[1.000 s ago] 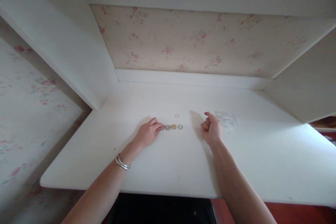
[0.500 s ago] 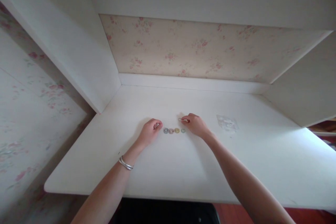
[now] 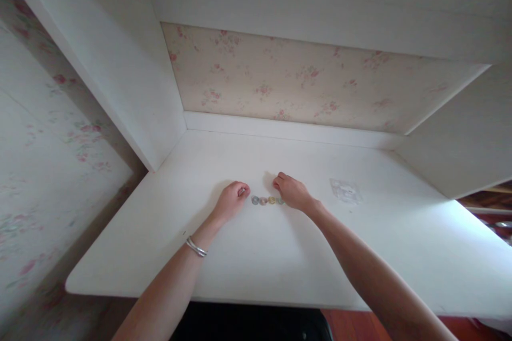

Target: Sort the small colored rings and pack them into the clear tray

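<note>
Several small round ring-like pieces lie in a row on the white desk: a grey-blue ring (image 3: 255, 200), a pink ring (image 3: 263, 201), a yellow ring (image 3: 272, 200) and a green ring (image 3: 280, 201), partly covered by my right hand. My left hand (image 3: 232, 198) rests just left of the row, its fingers curled against the thumb; what they hold, if anything, cannot be made out. Above the row's right end, my right hand (image 3: 292, 191) is closed in a pinch. A small pale ring showed at its fingertips a moment ago and is now hidden by the fingers.
A clear plastic bag (image 3: 345, 192) lies on the desk (image 3: 248, 261) to the right. White side panels and an overhead shelf (image 3: 304, 16) frame the desktop, with flowered wallpaper (image 3: 280, 80) behind. Below the front edge is a black seat (image 3: 256, 322).
My right hand has turned and shifted slightly left, covering part of the green ring and hiding the pale ring at its fingertips. My left hand has barely moved. The view has tilted slightly.
</note>
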A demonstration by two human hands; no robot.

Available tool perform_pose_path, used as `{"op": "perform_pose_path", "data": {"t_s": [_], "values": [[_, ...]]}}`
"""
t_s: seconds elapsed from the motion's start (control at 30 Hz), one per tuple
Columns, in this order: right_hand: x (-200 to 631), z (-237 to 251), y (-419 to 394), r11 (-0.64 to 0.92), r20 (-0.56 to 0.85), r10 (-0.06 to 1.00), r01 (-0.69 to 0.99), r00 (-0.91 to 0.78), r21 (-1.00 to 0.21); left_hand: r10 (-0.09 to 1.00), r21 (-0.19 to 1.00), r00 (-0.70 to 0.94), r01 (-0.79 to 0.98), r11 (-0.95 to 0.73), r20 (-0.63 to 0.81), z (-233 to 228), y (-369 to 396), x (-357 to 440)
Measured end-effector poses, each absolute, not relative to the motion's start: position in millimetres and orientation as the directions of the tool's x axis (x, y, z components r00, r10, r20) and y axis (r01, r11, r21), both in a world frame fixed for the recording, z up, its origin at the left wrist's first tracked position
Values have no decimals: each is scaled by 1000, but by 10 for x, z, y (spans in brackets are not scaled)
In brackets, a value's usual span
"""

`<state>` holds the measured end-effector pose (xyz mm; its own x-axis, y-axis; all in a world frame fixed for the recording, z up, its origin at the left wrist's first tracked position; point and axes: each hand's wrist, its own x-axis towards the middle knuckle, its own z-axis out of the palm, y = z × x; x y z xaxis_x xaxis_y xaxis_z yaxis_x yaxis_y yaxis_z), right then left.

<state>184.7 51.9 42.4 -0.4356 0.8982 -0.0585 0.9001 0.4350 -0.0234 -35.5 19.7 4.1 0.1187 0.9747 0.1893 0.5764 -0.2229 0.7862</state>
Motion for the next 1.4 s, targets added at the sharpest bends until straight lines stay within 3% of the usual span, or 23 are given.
{"op": "perform_pose_path", "data": {"t_s": [0.2,0.47,0.63,0.73,0.87,1.0,1.2,1.4], "values": [[1613,477,220,560,83,827,804,-556,-199,979,801,104,564,-203,174,44,206,-349],[1443,448,152,608,66,790,764,-610,-216,974,801,106,556,-224,199,43,190,-349],[1476,403,163,428,262,904,736,-339,-524,975,799,113,558,-222,192,66,186,-351],[1594,376,149,224,209,973,663,-103,-715,973,796,122,559,-231,197,82,182,-354],[1878,366,132,39,160,976,597,150,-801,977,795,124,568,-214,175,92,178,-353],[2197,298,128,15,179,908,399,378,-917,982,799,114,572,-188,150,96,175,-347],[2444,69,119,37,205,807,300,554,-953,981,796,124,573,-196,151,113,166,-337],[2466,16,156,-51,158,902,463,401,-885,984,791,119,585,-179,135,100,160,-323]]}}
